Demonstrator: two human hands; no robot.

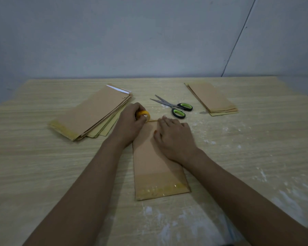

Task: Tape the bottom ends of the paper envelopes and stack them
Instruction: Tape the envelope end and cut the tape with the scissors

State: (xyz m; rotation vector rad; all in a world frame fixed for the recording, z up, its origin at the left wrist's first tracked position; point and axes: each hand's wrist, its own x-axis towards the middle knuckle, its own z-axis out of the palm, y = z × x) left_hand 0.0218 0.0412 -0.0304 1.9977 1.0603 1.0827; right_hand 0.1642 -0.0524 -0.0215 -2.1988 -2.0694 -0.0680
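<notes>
My left hand (132,119) grips tape roll (143,115); right hand (174,139) flat, pressing envelope (153,162). Risk: strip wrinkles toward 3 o'clock if pulled skewed.

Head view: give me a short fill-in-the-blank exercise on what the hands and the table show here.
1. The left hand grips a roll of yellow ____.
2. The right hand rests flat on the brown paper ____ lying in front of the person.
3. The scissors on the wooden table have black and ____ handles.
4. The stack of envelopes right of the scissors is the ____ of the two stacks.

Missing words: tape; envelope; green; smaller
</notes>
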